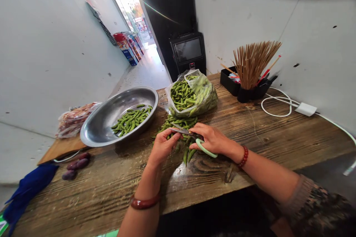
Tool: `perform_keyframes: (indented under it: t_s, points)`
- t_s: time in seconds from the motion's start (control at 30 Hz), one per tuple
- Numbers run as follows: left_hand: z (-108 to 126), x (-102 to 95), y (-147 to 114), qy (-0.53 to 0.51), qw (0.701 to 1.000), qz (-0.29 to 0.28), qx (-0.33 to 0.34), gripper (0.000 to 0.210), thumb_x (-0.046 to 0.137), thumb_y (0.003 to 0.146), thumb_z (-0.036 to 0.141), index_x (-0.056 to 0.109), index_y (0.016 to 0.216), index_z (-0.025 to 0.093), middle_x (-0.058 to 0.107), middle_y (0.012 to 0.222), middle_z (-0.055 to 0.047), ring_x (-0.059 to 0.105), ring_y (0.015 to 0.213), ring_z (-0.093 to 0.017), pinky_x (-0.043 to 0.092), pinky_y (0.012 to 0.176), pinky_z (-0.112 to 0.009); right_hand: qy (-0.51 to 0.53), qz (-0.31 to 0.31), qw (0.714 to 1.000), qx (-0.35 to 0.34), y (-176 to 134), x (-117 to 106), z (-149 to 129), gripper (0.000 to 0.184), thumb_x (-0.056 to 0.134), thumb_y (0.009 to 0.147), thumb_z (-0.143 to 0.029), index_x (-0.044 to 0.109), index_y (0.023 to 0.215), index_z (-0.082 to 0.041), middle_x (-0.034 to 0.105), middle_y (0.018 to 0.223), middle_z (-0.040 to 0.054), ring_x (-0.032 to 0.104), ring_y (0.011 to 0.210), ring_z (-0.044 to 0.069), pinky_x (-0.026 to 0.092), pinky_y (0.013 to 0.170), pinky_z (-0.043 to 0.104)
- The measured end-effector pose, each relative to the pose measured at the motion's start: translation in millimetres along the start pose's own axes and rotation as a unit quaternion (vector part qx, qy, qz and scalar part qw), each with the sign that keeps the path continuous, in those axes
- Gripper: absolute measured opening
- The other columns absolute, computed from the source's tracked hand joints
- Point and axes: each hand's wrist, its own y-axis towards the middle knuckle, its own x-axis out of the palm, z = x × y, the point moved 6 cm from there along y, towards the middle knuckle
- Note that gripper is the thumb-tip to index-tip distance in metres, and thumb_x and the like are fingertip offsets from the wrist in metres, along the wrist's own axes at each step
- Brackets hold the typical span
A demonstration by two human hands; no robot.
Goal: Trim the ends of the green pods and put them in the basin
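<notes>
My right hand (208, 137) is closed around the scissors (206, 148), which have pale green handles. Their blades point left and reach my left hand (164, 144). Thumb and fingers of that left hand are pinched together at the blade tips; whatever is between them is too small to make out, perhaps a pod. Under and behind both hands lies a loose pile of green edamame pods (187, 152). Right behind the pile stands a clear plastic bag (207, 100) full of pods. To the left, a wide steel basin (97, 126) holds more pods (130, 120) on its right side.
Several purple-red oval items (76, 165) lie at the left beside a wooden board (59, 149) with a bagged reddish item (75, 118). A blue cloth (32, 190) hangs at the table's left edge. Skewers (251, 66) stand in a black holder (244, 94); a white cable (278, 98) runs rightward.
</notes>
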Motion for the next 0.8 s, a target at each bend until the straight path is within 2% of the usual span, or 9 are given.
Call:
perform_keyframes:
  t_s: [0.1, 0.2, 0.33, 0.43, 0.47, 0.53, 0.63, 0.7, 0.8]
  points:
    - [3.6, -1.8, -1.2, 0.030, 0.999, 0.012, 0.006, 0.021, 0.069, 0.075, 0.032, 0.073, 0.085, 0.015, 0.066, 0.068, -0.002, 0.039, 0.046, -0.007, 0.027, 0.043, -0.020, -0.004, -0.009, 1.000, 0.004, 0.3, -0.6, 0.7, 0.041, 0.074, 0.077, -0.040, 0.064, 0.110, -0.018, 0.061, 0.095, 0.0053, 0.060, 0.083, 0.018, 0.046, 0.072, 0.027]
    - [6.6, -3.9, -1.0, 0.044, 0.999, 0.025, 0.019, 0.017, 0.070, 0.073, 0.031, 0.074, 0.080, 0.015, 0.065, 0.068, -0.003, 0.047, 0.052, -0.011, 0.033, 0.047, -0.021, -0.003, -0.014, 1.000, 0.003, 0.2, -0.8, 0.4, 0.040, 0.073, 0.078, -0.039, 0.064, 0.110, -0.018, 0.062, 0.096, 0.0056, 0.061, 0.086, 0.018, 0.046, 0.073, 0.026]
    - [10.5, -7.7, 3.1, 0.077, 0.994, 0.043, 0.072, 0.013, 0.070, 0.072, 0.028, 0.074, 0.078, 0.017, 0.067, 0.077, -0.004, 0.057, 0.073, -0.017, 0.044, 0.064, -0.025, -0.014, -0.009, 1.000, 0.014, 0.0, -1.7, 0.1, 0.037, 0.074, 0.078, -0.038, 0.065, 0.108, -0.018, 0.062, 0.094, 0.0053, 0.061, 0.083, 0.017, 0.045, 0.071, 0.025]
    - [12.8, -10.5, 5.1, 0.108, 0.985, 0.055, 0.123, 0.009, 0.071, 0.070, 0.026, 0.074, 0.074, 0.018, 0.066, 0.080, -0.004, 0.058, 0.083, -0.019, 0.045, 0.077, -0.029, -0.017, -0.012, 1.000, 0.021, 0.4, -1.7, 1.1, 0.032, 0.073, 0.079, -0.036, 0.066, 0.104, -0.018, 0.062, 0.089, 0.0046, 0.060, 0.080, 0.017, 0.044, 0.069, 0.025]
    - [11.6, -11.6, 5.4, 0.106, 0.985, 0.059, 0.123, 0.009, 0.072, 0.070, 0.025, 0.073, 0.074, 0.018, 0.065, 0.079, -0.004, 0.057, 0.081, -0.018, 0.045, 0.077, -0.028, -0.014, -0.011, 1.000, 0.021, 0.7, -1.8, 1.7, 0.031, 0.073, 0.079, -0.036, 0.066, 0.103, -0.017, 0.062, 0.088, 0.0046, 0.060, 0.080, 0.017, 0.044, 0.069, 0.025]
    - [4.9, -14.1, 5.5, 0.063, 0.993, 0.066, 0.080, 0.012, 0.072, 0.071, 0.027, 0.070, 0.077, 0.017, 0.060, 0.071, -0.001, 0.054, 0.067, -0.013, 0.043, 0.063, -0.024, -0.005, 0.001, 1.000, 0.023, 1.1, -3.2, 3.6, 0.032, 0.073, 0.080, -0.037, 0.066, 0.104, -0.017, 0.062, 0.088, 0.0049, 0.060, 0.080, 0.017, 0.044, 0.069, 0.026]
    - [-6.5, -14.2, 4.2, -0.079, 0.995, 0.063, -0.013, 0.021, 0.073, 0.071, 0.033, 0.062, 0.081, 0.018, 0.049, 0.057, 0.005, 0.038, 0.046, -0.007, 0.026, 0.041, -0.018, 0.001, 0.031, 0.999, 0.027, 1.1, -5.7, 6.3, 0.036, 0.072, 0.080, -0.040, 0.065, 0.106, -0.017, 0.062, 0.089, 0.0051, 0.059, 0.079, 0.017, 0.044, 0.069, 0.027]
    - [-8.0, -12.1, 3.5, -0.161, 0.985, 0.055, -0.040, 0.026, 0.074, 0.070, 0.034, 0.058, 0.080, 0.018, 0.049, 0.057, 0.006, 0.033, 0.043, -0.005, 0.020, 0.038, -0.016, 0.004, 0.045, 0.999, 0.027, 0.6, -6.1, 7.1, 0.039, 0.072, 0.079, -0.041, 0.063, 0.109, -0.017, 0.061, 0.090, 0.0049, 0.057, 0.075, 0.016, 0.045, 0.069, 0.027]
    - [-6.5, -10.3, 3.7, -0.224, 0.972, 0.050, -0.048, 0.028, 0.076, 0.068, 0.031, 0.056, 0.081, 0.017, 0.057, 0.066, 0.003, 0.035, 0.044, -0.004, 0.020, 0.037, -0.015, 0.014, 0.054, 0.998, 0.015, 0.1, -5.1, 5.6, 0.047, 0.073, 0.078, -0.042, 0.059, 0.115, -0.017, 0.060, 0.097, 0.0056, 0.057, 0.076, 0.016, 0.047, 0.070, 0.028]
